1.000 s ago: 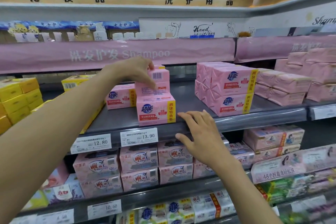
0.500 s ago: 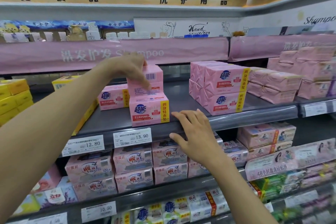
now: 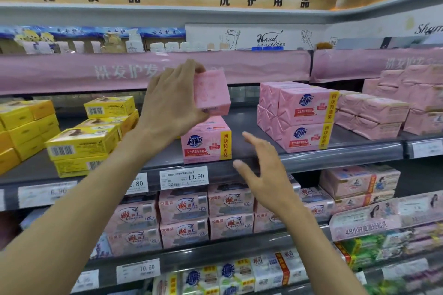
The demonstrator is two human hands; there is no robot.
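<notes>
1. On the middle shelf [image 3: 335,158], near its front edge: left hand [image 3: 167,108] holds one pink pack [image 3: 212,93], fingers over the top, thumb under the bottom edge. The pack is tilted, in the air just above the lower pack [image 3: 206,142]. Can't tell if they touch.
2. Right hand [image 3: 266,175]: fingers spread, holding nothing, in front of the shelf lip to the right of the lower pack.
3. Handling, my read: soap bars in film, so a stiff block, dense for its size, not fragile. The film looks slick. Clamp across flat opposite faces as now. Don't pinch the folded wrap ends.
4. Counts: 1 pack in hand and 1 lower pack under it. The stack [image 3: 304,115] to the right shows 2 fronts, one on the other, with more behind that I can't count. Yellow boxes [image 3: 81,143] on the left: several, total not readable.
</notes>
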